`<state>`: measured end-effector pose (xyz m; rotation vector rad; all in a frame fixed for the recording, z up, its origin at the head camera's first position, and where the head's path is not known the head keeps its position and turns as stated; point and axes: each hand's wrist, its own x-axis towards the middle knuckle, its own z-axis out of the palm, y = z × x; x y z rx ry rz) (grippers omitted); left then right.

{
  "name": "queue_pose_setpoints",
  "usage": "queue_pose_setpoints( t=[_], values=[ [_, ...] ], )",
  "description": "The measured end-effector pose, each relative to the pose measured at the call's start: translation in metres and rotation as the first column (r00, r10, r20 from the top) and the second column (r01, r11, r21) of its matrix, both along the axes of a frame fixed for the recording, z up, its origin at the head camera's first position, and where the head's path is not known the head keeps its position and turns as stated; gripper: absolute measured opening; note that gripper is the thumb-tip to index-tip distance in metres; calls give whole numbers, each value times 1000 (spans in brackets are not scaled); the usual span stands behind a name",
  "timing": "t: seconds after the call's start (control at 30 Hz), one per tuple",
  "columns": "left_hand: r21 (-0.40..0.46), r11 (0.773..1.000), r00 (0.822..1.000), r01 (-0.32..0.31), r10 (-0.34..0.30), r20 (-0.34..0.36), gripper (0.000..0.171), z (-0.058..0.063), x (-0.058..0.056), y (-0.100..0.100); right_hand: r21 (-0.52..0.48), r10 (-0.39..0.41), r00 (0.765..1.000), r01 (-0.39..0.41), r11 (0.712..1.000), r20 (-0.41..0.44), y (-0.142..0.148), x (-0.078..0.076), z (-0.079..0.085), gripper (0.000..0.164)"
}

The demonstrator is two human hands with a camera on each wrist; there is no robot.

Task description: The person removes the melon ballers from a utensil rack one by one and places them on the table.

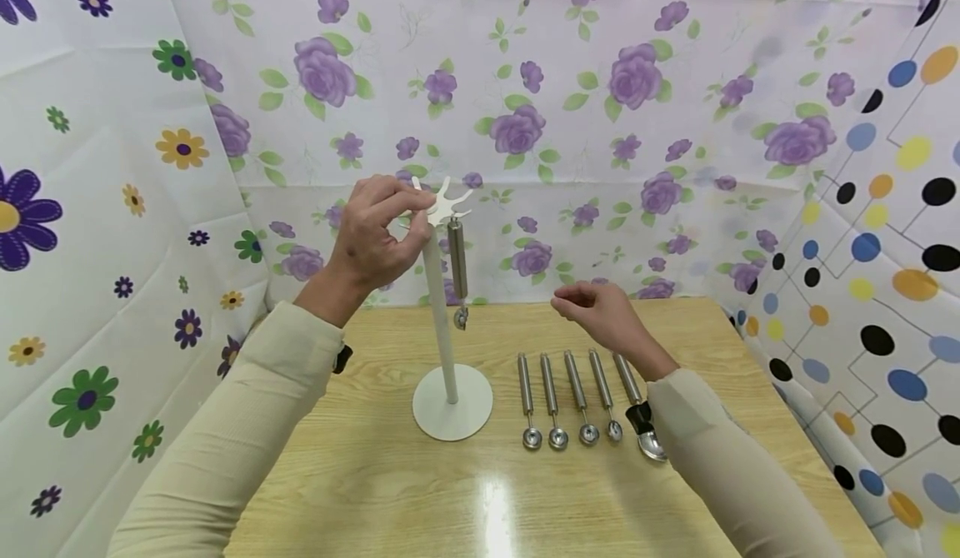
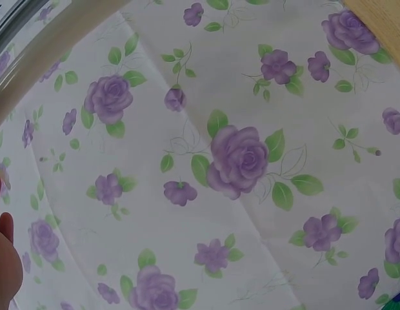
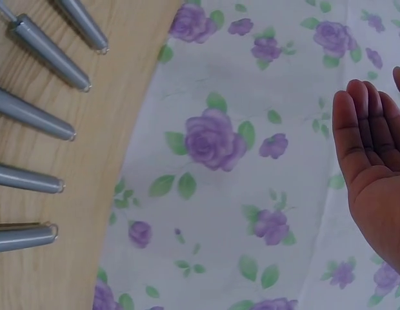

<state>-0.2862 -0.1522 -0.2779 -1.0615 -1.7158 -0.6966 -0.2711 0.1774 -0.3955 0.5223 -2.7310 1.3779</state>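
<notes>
A white utensil stand [image 1: 438, 291] rises from a round base, with hooks fanning out at its top. My left hand [image 1: 382, 225] pinches the top by a hook between thumb and fingers; part of the hooks is hidden behind it. From a right-hand hook hangs a steel-handled utensil [image 1: 458, 266] with a small round head, clear of the table. My right hand [image 1: 600, 312], holding nothing, hovers above the handles of a row of similar utensils [image 1: 576, 379]. In the right wrist view its fingers [image 3: 361, 123] are straight and side by side.
At the right end of the row lies a scoop [image 1: 651, 441] with a black collar, partly behind my right sleeve. The wooden table [image 1: 360, 475] meets a floral cloth [image 1: 525, 241] at the back. Patterned cloths hang at both sides.
</notes>
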Motion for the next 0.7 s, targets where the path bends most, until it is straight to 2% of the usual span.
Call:
queue_pose_setpoints(
  t=[0.33, 0.4, 0.6, 0.7],
  values=[
    [-17, 1000, 999, 24, -23, 23, 32, -1, 3, -1, -32, 35, 999, -36, 999, -24, -17, -2, 22, 35],
    [-18, 999, 999, 40, -39, 37, 39, -1, 3, -2, -40, 42, 999, -43, 998, -31, -20, -2, 25, 34],
    [-16, 997, 996, 80, -79, 47, 72, -3, 2, -5, -66, 64, 997, -66, 996, -42, -29, -2, 36, 33],
    [-14, 995, 995, 98, -97, 39, 77, -3, 1, -6, -80, 77, 996, -81, 994, -54, -35, -2, 42, 33]
  ],
)
